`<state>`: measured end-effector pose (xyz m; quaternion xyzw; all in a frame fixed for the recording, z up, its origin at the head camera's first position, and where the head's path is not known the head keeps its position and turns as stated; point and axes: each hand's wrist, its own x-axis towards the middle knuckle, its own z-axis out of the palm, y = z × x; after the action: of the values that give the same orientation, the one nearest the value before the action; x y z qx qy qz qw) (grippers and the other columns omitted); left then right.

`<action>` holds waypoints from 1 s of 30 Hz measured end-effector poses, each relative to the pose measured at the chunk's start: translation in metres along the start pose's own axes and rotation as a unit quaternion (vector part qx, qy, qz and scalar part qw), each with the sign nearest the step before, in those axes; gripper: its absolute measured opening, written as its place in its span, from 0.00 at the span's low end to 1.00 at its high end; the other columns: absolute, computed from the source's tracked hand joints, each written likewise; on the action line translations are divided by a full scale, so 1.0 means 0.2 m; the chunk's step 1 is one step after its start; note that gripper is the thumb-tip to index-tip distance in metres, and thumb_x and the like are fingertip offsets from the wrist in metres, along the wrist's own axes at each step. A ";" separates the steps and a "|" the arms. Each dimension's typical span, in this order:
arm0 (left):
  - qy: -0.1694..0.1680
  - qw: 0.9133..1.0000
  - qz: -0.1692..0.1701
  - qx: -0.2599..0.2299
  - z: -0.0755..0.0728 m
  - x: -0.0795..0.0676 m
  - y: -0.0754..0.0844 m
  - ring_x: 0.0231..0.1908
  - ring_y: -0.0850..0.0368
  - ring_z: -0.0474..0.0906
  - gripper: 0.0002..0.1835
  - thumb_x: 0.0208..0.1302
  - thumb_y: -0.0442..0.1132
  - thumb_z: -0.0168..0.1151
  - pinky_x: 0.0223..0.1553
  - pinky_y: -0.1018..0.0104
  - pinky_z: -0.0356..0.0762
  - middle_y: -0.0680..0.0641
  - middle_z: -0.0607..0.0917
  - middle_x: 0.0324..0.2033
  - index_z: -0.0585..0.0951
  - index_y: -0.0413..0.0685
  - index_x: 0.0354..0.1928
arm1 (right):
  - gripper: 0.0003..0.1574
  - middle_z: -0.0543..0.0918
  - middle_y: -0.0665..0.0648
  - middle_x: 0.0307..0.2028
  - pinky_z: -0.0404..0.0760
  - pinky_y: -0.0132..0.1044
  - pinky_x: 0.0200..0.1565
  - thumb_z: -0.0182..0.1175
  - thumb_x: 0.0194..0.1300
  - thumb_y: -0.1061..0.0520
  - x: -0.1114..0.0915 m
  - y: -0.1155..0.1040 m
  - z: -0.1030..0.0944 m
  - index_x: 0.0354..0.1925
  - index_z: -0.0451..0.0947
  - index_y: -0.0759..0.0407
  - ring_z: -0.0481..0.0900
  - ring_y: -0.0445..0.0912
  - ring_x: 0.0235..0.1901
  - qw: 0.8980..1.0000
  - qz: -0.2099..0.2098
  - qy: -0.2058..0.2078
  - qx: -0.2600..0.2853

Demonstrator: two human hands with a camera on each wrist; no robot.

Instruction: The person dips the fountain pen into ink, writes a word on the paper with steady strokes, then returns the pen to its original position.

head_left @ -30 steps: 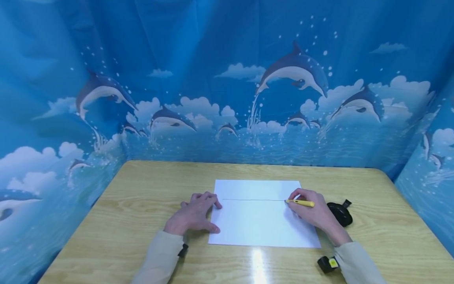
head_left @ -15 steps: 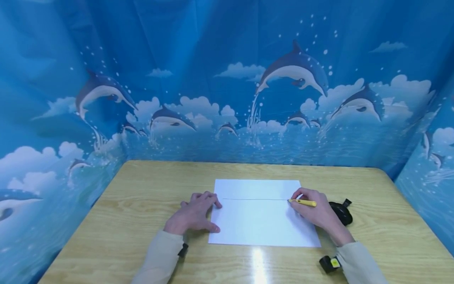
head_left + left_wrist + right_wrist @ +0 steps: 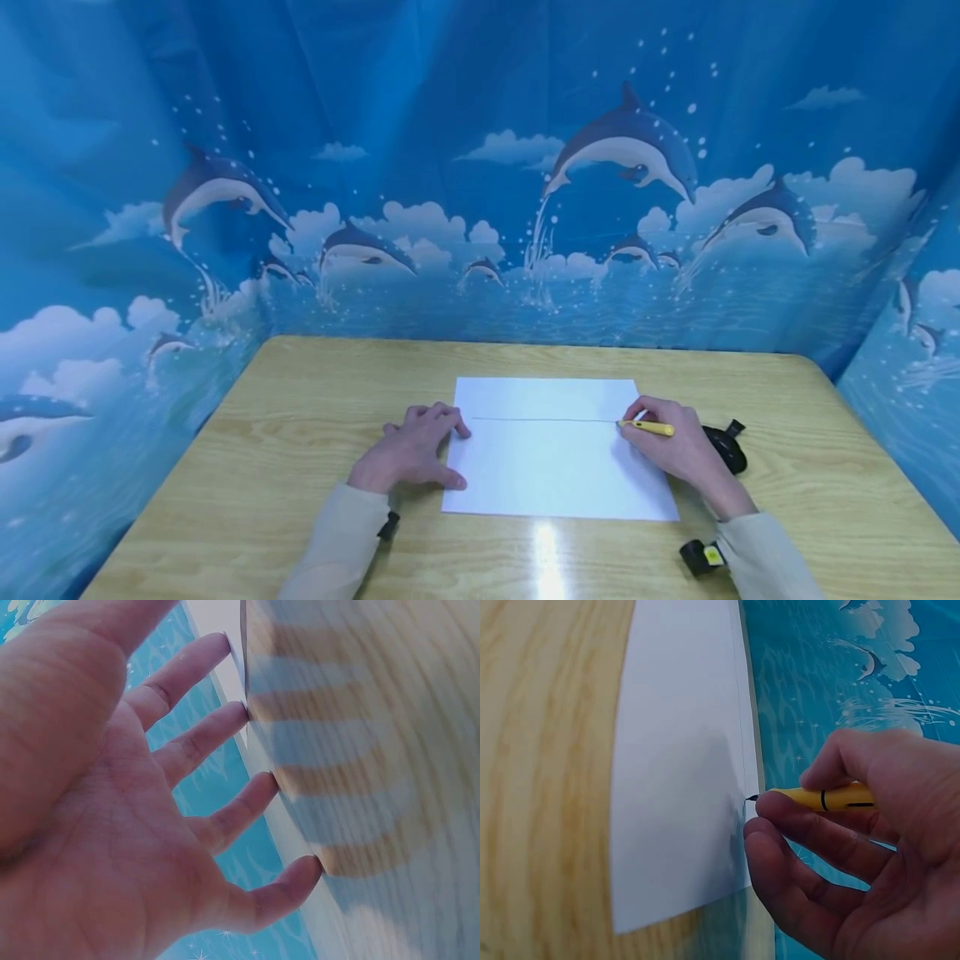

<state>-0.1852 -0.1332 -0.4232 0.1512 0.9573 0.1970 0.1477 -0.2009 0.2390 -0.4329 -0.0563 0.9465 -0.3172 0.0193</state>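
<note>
A white sheet of paper (image 3: 555, 475) lies on the wooden table, with a thin dark line (image 3: 540, 419) running across its upper part. My right hand (image 3: 671, 442) pinches a yellow fountain pen (image 3: 651, 427) between thumb and fingers. In the right wrist view the pen's dark nib (image 3: 752, 798) meets the paper at the line's right end. My left hand (image 3: 412, 450) rests spread at the sheet's left edge, thumb and index finger on the paper. Its other fingertips (image 3: 304, 870) touch the tabletop in the left wrist view.
A shiny black object (image 3: 726, 448) with a short tab lies right of the paper, partly behind my right hand. Wrist-worn black devices sit at both sleeves, the right one (image 3: 701, 557) with a yellow mark. A blue dolphin-print curtain (image 3: 480, 167) surrounds the table (image 3: 315, 400).
My right hand has slid a little to the right with the pen, and the drawn line has grown longer behind the nib. The left hand and the paper have stayed put.
</note>
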 end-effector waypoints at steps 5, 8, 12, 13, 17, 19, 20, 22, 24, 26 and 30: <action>0.000 1.000 0.002 0.001 0.00 0.00 0.00 0.71 0.32 0.61 0.30 0.49 0.57 0.81 0.61 0.18 0.62 0.48 0.73 0.70 0.79 0.61 0.54 | 0.08 0.83 0.55 0.32 0.71 0.34 0.29 0.64 0.67 0.53 -0.01 0.00 -0.01 0.41 0.82 0.55 0.73 0.45 0.27 1.000 -0.002 0.004 -0.007; 0.001 1.000 0.001 0.002 0.00 0.00 -0.01 0.71 0.32 0.62 0.30 0.49 0.57 0.81 0.60 0.18 0.62 0.48 0.73 0.70 0.79 0.61 0.54 | 0.09 0.81 0.54 0.28 0.70 0.34 0.26 0.64 0.66 0.54 -0.01 0.00 -0.01 0.41 0.82 0.57 0.72 0.45 0.24 1.000 -0.001 0.005 -0.012; 0.000 1.000 -0.001 0.002 0.00 0.00 -0.01 0.71 0.32 0.61 0.30 0.49 0.57 0.81 0.60 0.18 0.62 0.48 0.72 0.70 0.80 0.61 0.54 | 0.09 0.80 0.53 0.26 0.69 0.33 0.24 0.64 0.66 0.54 -0.01 0.00 -0.01 0.41 0.82 0.57 0.70 0.45 0.22 1.000 -0.002 0.008 -0.015; 0.000 1.000 -0.001 0.002 0.00 0.00 -0.01 0.72 0.33 0.61 0.30 0.49 0.57 0.81 0.61 0.17 0.62 0.48 0.72 0.70 0.79 0.61 0.54 | 0.09 0.80 0.53 0.26 0.69 0.33 0.24 0.64 0.66 0.54 0.00 0.00 -0.01 0.41 0.82 0.57 0.70 0.45 0.21 1.000 -0.001 0.008 -0.015; 0.000 1.000 -0.001 0.002 0.00 0.00 -0.01 0.72 0.33 0.61 0.31 0.49 0.57 0.81 0.60 0.17 0.61 0.49 0.72 0.71 0.79 0.62 0.54 | 0.09 0.81 0.56 0.28 0.69 0.34 0.25 0.64 0.66 0.53 0.00 0.00 -0.02 0.41 0.82 0.57 0.71 0.46 0.23 1.000 -0.002 0.011 -0.014; -0.001 1.000 0.001 0.002 0.00 0.00 -0.01 0.72 0.33 0.61 0.30 0.50 0.57 0.80 0.60 0.18 0.62 0.49 0.72 0.71 0.79 0.62 0.54 | 0.08 0.85 0.59 0.34 0.73 0.35 0.29 0.64 0.66 0.53 -0.01 -0.01 -0.02 0.41 0.82 0.56 0.78 0.49 0.29 1.000 -0.004 0.020 -0.009; -0.001 1.000 0.002 0.001 0.01 0.00 -0.02 0.72 0.33 0.60 0.30 0.50 0.57 0.80 0.60 0.18 0.62 0.49 0.71 0.71 0.79 0.62 0.54 | 0.08 0.86 0.60 0.36 0.75 0.36 0.30 0.64 0.67 0.53 -0.01 -0.01 -0.02 0.42 0.82 0.56 0.80 0.50 0.31 1.000 -0.001 0.020 0.001; -0.001 1.000 0.003 0.000 0.01 0.01 -0.02 0.72 0.33 0.60 0.30 0.50 0.57 0.80 0.61 0.18 0.62 0.49 0.71 0.71 0.79 0.62 0.54 | 0.09 0.87 0.61 0.38 0.79 0.38 0.31 0.63 0.68 0.53 0.00 -0.03 -0.03 0.44 0.82 0.55 0.82 0.52 0.33 0.999 0.009 0.016 0.029; -0.001 1.000 0.004 -0.001 0.01 0.00 -0.02 0.72 0.32 0.60 0.31 0.49 0.57 0.80 0.61 0.18 0.62 0.49 0.71 0.71 0.79 0.62 0.54 | 0.11 0.89 0.61 0.39 0.82 0.39 0.31 0.62 0.68 0.53 0.01 -0.04 -0.04 0.46 0.82 0.55 0.84 0.52 0.34 0.998 0.025 0.006 0.064; -0.001 1.000 0.004 -0.001 0.01 0.00 -0.02 0.72 0.32 0.60 0.32 0.49 0.57 0.80 0.61 0.18 0.62 0.49 0.71 0.72 0.79 0.62 0.56 | 0.12 0.89 0.59 0.36 0.82 0.38 0.28 0.61 0.69 0.52 0.03 -0.06 -0.04 0.48 0.81 0.55 0.83 0.50 0.31 0.994 0.042 -0.006 0.098; 0.000 1.000 0.002 0.001 0.01 0.01 -0.02 0.73 0.32 0.59 0.35 0.49 0.58 0.80 0.62 0.18 0.61 0.49 0.71 0.72 0.78 0.63 0.60 | 0.14 0.90 0.60 0.38 0.85 0.39 0.31 0.61 0.71 0.51 0.07 -0.08 -0.04 0.50 0.80 0.56 0.85 0.51 0.36 0.990 0.034 -0.008 0.135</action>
<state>-0.1865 -0.1354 -0.4260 0.1537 0.9572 0.1960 0.1474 -0.2146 0.2297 -0.4160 -0.0240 0.8960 -0.4411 0.0454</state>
